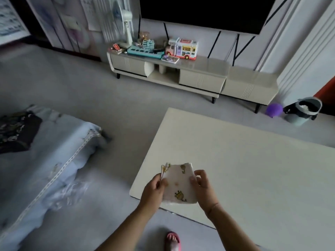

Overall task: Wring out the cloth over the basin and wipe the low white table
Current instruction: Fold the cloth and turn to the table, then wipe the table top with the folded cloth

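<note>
A small white cloth (178,183) with yellow animal prints is held folded over the near left corner of the low white table (244,160). My left hand (154,191) pinches the cloth's left edge between thumb and fingers. My right hand (203,185) grips its right edge with curled fingers. The cloth hangs a little above the tabletop. No basin shows in the head view.
A sofa with a pale blue cover (45,169) lies to the left. A TV cabinet (181,73) with toys stands at the back wall. A grey bin (304,111) and a purple ball (274,109) sit at the far right. My foot in a pink slipper (173,240) is below.
</note>
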